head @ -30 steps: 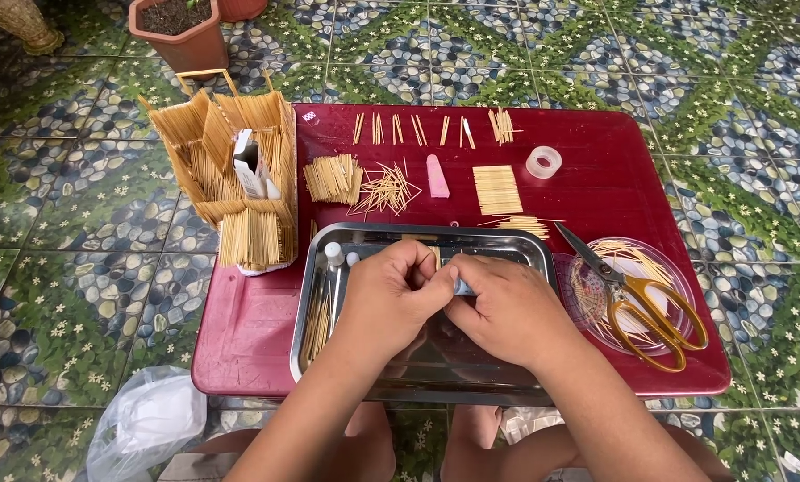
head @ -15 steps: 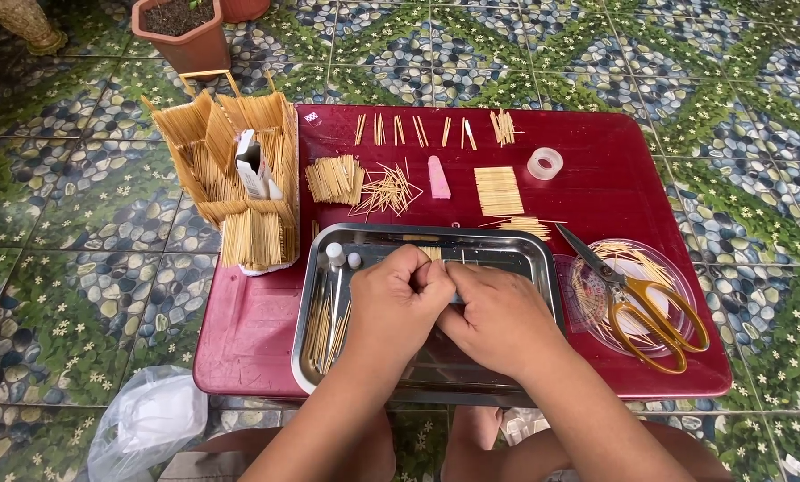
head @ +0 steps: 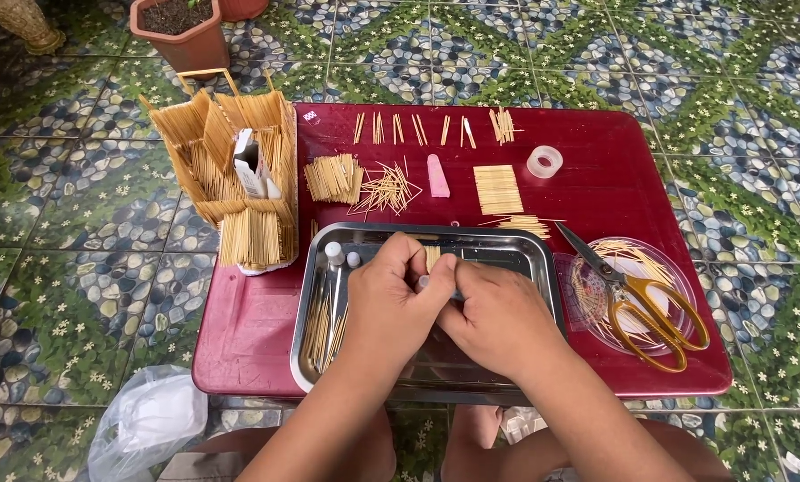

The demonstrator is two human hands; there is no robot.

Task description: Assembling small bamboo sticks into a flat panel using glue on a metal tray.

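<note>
My left hand point(head: 389, 303) and my right hand point(head: 498, 314) meet over a shiny steel tray point(head: 543, 268) on a low red table point(head: 614, 192). Their fingertips are pinched together around a small pale object point(head: 437, 284), mostly hidden by the fingers. A short row of thin wooden sticks point(head: 431, 256) shows just above my left fingers; whether it is held or lies in the tray I cannot tell. Loose sticks point(head: 320, 321) and two small white-capped tubes point(head: 336, 254) lie along the tray's left side.
Yellow-handled scissors point(head: 637, 299) rest on a clear round lid point(head: 681, 281) at the right. Stick piles point(head: 333, 177), a flat stick panel point(head: 496, 188), a pink piece point(head: 437, 175) and a tape roll point(head: 545, 162) lie behind. A stick-built model point(head: 239, 178) stands left; a plastic bag point(head: 150, 419) lies on the floor.
My hands have drawn closer together over the tray, and the small object between them is now more covered by my fingers. Nothing else on the table has moved.
</note>
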